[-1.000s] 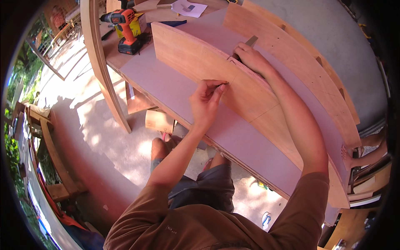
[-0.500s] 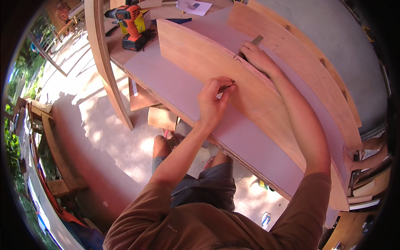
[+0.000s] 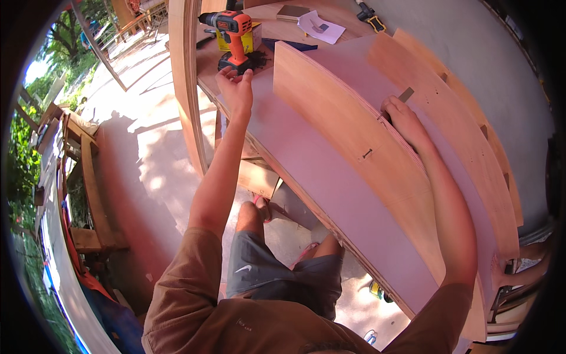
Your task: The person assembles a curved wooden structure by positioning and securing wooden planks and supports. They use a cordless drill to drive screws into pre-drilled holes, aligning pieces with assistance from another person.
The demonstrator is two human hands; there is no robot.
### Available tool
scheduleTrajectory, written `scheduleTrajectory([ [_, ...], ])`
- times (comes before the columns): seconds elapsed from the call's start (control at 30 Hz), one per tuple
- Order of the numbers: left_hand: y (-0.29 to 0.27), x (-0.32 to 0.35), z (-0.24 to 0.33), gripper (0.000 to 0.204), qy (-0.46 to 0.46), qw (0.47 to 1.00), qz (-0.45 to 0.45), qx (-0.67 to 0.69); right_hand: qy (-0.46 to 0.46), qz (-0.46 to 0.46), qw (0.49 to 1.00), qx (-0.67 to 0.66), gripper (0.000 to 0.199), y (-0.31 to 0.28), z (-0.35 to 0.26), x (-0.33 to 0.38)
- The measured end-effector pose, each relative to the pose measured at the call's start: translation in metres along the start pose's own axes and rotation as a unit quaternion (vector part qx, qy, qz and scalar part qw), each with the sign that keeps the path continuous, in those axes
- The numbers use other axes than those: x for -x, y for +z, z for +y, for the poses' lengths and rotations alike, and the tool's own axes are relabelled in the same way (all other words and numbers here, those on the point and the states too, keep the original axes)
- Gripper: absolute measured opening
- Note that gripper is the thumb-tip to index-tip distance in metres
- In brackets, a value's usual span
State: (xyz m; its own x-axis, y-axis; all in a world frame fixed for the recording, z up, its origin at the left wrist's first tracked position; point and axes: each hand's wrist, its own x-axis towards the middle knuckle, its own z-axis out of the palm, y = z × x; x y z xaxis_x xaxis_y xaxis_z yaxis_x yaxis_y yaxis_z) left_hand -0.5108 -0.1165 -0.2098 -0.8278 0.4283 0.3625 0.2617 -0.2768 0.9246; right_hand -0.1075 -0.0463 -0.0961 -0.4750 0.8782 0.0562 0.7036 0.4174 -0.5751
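Observation:
My left hand is beside the black battery base of an orange and black cordless drill. Its thumb and fingers are apart, with nothing visible between them. A pile of dark screws lies right by the drill. My right hand reaches over the top edge of an upright curved plywood board, its fingers closed on a flat greyish strip that sticks out beyond them. On the board's near face a small dark screw stands out. The right fingertips are partly hidden behind the edge.
The board stands on a pale panel on the workbench. Another curved plywood piece stands behind it. A yellow box, a printed sheet and a dark block sit at the back. A tall plywood upright rises at the left.
My left hand has left the board's face and moved left and away to the drill. A screw now shows where it was pinching. My right hand still grips the strip.

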Motion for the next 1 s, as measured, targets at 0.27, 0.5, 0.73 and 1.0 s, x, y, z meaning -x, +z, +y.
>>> scheduleTrajectory([
  [0.27,0.046,-0.125,-0.020,0.111,0.137,0.973,0.012,-0.185,0.039,0.002,0.999,0.035,0.038,0.002,0.011,-0.001],
  [0.5,0.022,-0.135,-0.003,0.084,0.146,0.984,-0.044,-0.096,0.022,0.001,0.999,0.030,0.038,0.003,0.012,-0.003],
  [0.73,-0.025,-0.074,0.048,0.074,0.060,0.990,-0.121,-0.025,0.045,-0.002,0.998,0.041,0.039,0.003,0.010,-0.005],
  [1.0,-0.123,0.093,0.131,0.034,-0.061,0.978,-0.162,0.117,0.053,-0.014,0.997,0.057,0.044,0.001,0.005,-0.004],
])
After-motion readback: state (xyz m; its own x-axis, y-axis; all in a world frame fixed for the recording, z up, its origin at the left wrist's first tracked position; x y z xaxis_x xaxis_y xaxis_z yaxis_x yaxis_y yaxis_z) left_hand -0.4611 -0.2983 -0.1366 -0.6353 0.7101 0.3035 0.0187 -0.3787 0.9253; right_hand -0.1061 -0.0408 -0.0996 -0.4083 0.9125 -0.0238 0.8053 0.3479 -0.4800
